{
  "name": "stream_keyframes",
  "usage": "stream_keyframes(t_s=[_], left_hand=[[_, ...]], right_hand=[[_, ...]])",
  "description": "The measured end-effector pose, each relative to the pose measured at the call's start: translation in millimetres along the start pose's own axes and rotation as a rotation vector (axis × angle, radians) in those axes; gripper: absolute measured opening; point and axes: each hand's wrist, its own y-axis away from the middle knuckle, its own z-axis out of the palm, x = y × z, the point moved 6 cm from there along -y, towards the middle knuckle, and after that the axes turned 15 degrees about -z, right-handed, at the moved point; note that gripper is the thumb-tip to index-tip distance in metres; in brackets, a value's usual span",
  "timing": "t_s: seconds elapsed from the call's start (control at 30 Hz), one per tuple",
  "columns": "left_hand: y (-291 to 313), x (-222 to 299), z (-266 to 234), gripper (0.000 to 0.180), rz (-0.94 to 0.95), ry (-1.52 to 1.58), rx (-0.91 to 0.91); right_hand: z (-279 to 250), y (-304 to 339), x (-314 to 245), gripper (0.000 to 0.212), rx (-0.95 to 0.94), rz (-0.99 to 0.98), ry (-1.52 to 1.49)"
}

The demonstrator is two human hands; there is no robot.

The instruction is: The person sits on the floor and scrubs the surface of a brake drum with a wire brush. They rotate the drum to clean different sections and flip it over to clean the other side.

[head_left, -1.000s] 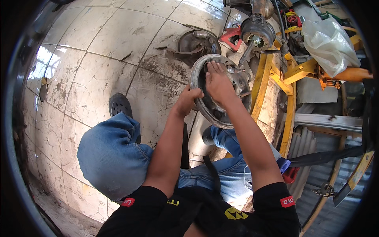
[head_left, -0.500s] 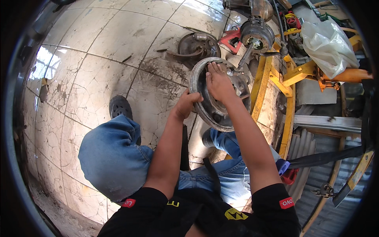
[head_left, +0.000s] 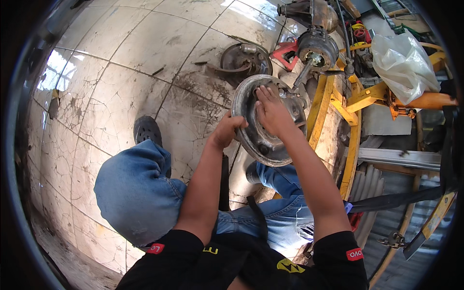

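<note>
A round, greasy drum-brake backing plate (head_left: 261,153) is tilted up in front of me, above my lap. My left hand (head_left: 229,127) is closed on its left rim, thumb over the edge. Across the plate's inner face lies my right hand (head_left: 273,110), its fingers stretched out flat near the upper part. Whether anything thin is under those fingers cannot be made out. Just beyond, a second brake plate (head_left: 246,59) with a curved brake shoe (head_left: 232,74) lies on the tiled floor.
An axle assembly (head_left: 316,48) with a protruding shaft stands at the upper right beside a red stand (head_left: 286,52). A yellow metal frame (head_left: 355,145) runs along my right, with a clear plastic bag (head_left: 403,65) over it. Dirty, cracked tiles (head_left: 121,92) spread left.
My right hand has slid slightly down the plate's face, toward me. The left hand keeps its grip on the rim, and the plate has shifted a little.
</note>
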Motion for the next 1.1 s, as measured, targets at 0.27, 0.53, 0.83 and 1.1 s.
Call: stream_keyframes(t_s=[0.27, 0.53, 0.83, 1.1], left_hand=[[-2.3, 3.1, 7.2, 0.042, 0.001, 0.024, -0.034], [-2.0, 0.0, 12.5, 0.043, -0.018, 0.005, -0.036], [3.3, 6.3, 20.2, 0.048, 0.043, -0.012, -0.027], [3.8, 4.2, 15.6, 0.048, 0.041, -0.008, -0.042]], right_hand=[[2.7, -12.1, 14.4, 0.044, 0.01, 0.087, 0.016], [-5.0, -8.0, 8.9, 0.048, -0.032, 0.128, -0.007], [-7.6, 5.7, 11.3, 0.051, -0.051, 0.049, -0.074], [-4.6, 3.4, 10.5, 0.051, -0.028, 0.047, -0.069]])
